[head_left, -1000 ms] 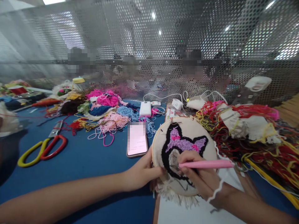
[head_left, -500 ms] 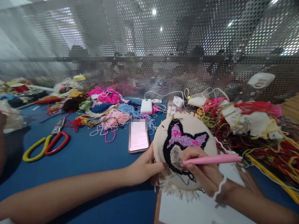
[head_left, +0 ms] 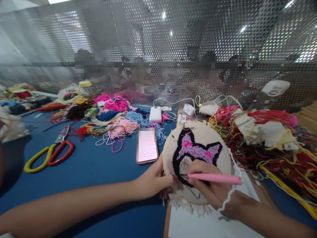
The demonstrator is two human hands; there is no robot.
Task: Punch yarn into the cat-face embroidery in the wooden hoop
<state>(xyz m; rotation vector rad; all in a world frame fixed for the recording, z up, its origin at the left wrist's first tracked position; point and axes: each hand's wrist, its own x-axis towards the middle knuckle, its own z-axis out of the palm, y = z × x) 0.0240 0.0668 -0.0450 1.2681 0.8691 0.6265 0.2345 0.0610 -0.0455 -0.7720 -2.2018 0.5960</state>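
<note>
Needle tip (head_left: pixel 183 175) at the pale patch (head_left: pixel 184 165), inside the black outline.
Your right hand (head_left: pixel 211 191) pinches the pink handle (head_left: pixel 219 178); your left hand (head_left: pixel 153 180) clasps the hoop (head_left: pixel 166 145) beside the phone (head_left: pixel 148 148). Such close work calls for taut, steady cloth.

Behind the embroidery hoop (head_left: pixel 223 145), its underside and the left hand's (head_left: pixel 155 180) fingertips are hidden; faces beyond it are blurred.
</note>
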